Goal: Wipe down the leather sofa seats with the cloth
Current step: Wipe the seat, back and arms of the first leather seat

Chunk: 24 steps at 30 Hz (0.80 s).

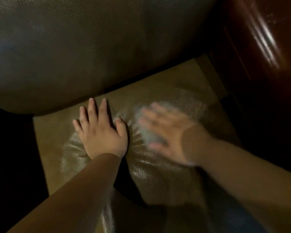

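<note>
No readable text, label, brand, number or sign anywhere. Sofa seat [158,91] under hands: plain pebbled leather, no tag. Cloth [145,132] under right hand [166,133]: blurred, no print made out. Wood panel [259,39] beyond right hand: glare streaks only.

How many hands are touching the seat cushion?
2. The left hand lies flat on the tan leather seat cushion; the blurred right hand presses a pale grey-blue cloth onto it.
</note>
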{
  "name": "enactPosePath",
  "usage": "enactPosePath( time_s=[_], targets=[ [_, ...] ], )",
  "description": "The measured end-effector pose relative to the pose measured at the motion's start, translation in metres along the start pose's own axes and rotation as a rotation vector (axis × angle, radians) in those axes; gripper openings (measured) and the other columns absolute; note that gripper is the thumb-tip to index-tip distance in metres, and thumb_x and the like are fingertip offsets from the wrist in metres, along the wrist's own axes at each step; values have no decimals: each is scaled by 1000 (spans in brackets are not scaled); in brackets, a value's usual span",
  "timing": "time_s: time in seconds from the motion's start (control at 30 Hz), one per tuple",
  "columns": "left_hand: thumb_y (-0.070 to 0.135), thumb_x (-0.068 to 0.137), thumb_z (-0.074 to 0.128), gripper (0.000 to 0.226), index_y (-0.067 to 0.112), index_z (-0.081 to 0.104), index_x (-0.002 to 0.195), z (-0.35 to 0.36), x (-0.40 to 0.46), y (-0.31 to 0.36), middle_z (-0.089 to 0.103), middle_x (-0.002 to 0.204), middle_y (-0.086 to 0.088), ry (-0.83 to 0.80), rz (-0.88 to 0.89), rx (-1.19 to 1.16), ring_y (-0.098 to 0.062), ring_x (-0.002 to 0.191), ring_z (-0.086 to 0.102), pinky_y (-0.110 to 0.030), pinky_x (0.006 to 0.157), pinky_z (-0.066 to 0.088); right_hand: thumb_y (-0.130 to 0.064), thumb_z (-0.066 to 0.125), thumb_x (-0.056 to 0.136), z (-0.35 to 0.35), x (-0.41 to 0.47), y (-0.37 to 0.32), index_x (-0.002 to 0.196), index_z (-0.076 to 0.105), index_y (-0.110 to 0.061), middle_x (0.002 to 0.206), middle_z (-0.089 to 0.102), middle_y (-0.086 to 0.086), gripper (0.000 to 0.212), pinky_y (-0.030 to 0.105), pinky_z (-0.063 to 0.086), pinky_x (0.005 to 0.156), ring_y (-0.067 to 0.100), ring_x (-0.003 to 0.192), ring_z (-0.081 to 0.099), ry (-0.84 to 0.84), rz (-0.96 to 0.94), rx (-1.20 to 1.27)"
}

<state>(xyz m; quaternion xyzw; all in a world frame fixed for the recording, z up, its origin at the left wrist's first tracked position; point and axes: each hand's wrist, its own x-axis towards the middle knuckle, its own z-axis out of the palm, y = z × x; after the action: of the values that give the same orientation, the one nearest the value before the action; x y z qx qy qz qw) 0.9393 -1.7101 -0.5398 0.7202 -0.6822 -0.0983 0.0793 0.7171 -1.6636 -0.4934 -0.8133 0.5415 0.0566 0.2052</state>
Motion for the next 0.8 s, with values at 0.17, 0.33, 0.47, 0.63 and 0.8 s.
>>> enactPosePath(
  time_s=[0.17, 0.33, 0.47, 0.63, 0.8],
  targets=[
    [49, 97, 40, 67, 27, 40, 160, 0, -1, -2, 29, 172, -4, 5, -1, -10, -34, 159, 19, -57, 130, 5, -54, -3, 102, -1, -28, 50, 166, -4, -20, 174, -13, 6, 73, 44, -2, 128, 29, 160, -9, 105, 782, 181],
    [55, 100, 35, 69, 30, 31, 164, -23, 2, 0, 18, 175, -2, -144, 5, 24, -31, 162, 11, -53, 131, 2, -69, 27, 101, 31, -69, -63, 164, 26, -25, 174, 13, 2, 77, 50, 7, 128, 31, 160, 10, 72, 50, 65],
    [55, 103, 38, 67, 34, 27, 165, -42, 18, -3, 12, 177, 1, -330, -4, -38, -30, 163, 5, -52, 131, 0, -61, 34, 100, 21, -98, 1, 165, 26, -20, 173, 19, 6, 77, 48, 15, 128, 33, 158, 19, 80, 135, 47],
    [52, 106, 40, 65, 33, 24, 166, -62, -7, -40, 12, 176, 1, -415, 172, -20, -27, 163, 6, -47, 132, 6, -63, 13, 100, 14, -87, -6, 167, 11, -16, 174, 4, 12, 82, 54, 14, 127, 37, 158, 10, 154, 853, 220],
    [53, 104, 30, 69, 29, 21, 168, -82, -116, -97, 9, 177, -6, -375, 85, 19, -27, 163, 4, -51, 131, 8, -69, 26, 103, 37, -70, -114, 167, 14, -27, 175, 4, 1, 78, 52, 2, 128, 29, 161, 0, -2, -26, 2]
  ],
)
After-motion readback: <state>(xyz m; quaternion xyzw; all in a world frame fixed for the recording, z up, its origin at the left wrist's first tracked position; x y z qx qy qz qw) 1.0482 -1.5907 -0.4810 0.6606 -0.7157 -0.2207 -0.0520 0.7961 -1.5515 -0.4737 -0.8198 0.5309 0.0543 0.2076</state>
